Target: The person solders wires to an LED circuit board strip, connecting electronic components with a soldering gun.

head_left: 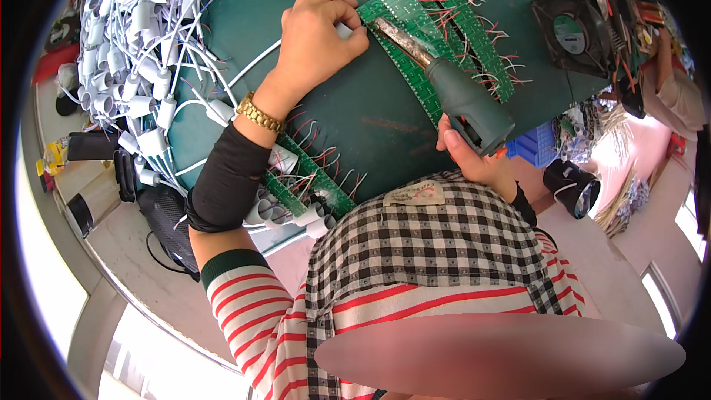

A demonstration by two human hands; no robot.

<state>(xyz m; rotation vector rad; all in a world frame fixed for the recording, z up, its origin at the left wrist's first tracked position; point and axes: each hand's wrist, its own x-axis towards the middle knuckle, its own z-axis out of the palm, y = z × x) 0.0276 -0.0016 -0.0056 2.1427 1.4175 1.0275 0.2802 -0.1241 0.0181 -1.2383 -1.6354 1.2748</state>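
Near the top middle, my left hand [318, 37] is closed in a pinch on a white cable [255, 61] at the left edge of a green circuit board panel [400, 6]. A bit of white shows beneath its fingers; the wire ends are hidden. My right hand [478, 163] grips a dark grey-green soldering gun [463, 96] from below. Its metal barrel slants up and left across the panel, with the tip close to my left fingertips. Whether the tip touches the board or a wire I cannot tell.
Many white lamp sockets with cables [141, 44] are heaped at the left. Wired board strips [315, 178] lie near my left forearm, another strip [478, 37] beyond the gun. A black fan [574, 33] stands at the right, above a blue crate [537, 146]. Another person sits far right.
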